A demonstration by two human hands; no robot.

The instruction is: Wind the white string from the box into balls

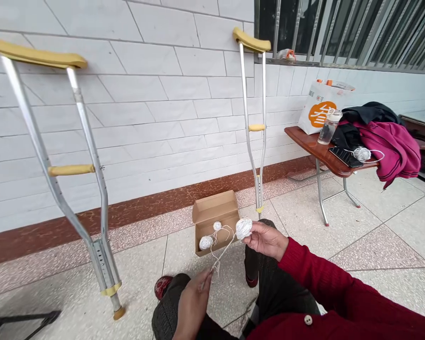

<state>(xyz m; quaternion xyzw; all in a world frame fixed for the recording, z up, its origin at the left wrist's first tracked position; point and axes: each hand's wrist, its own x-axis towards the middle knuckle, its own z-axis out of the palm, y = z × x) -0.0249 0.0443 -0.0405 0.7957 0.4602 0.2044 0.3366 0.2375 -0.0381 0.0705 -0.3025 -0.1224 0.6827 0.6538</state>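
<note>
My right hand [267, 240], in a red knitted sleeve, is closed on a ball of white string [243, 228] held at its fingertips. My left hand [194, 302] is lower and to the left, pinching white strands [224, 253] that run taut up to the ball. Behind my hands an open cardboard box [215, 206] sits on the floor. Inside it lie a larger ball of white string [206, 242] and a smaller one [217, 226], with loose strands trailing from them toward the pinched part.
One crutch [101, 264] stands at left, another [257, 127] near the tiled wall [152, 89]. On a brown folding table [306, 141] at right are a shopping bag [322, 106], a bottle [328, 128], a phone [345, 157], another string ball [361, 154] and a pink garment [389, 141].
</note>
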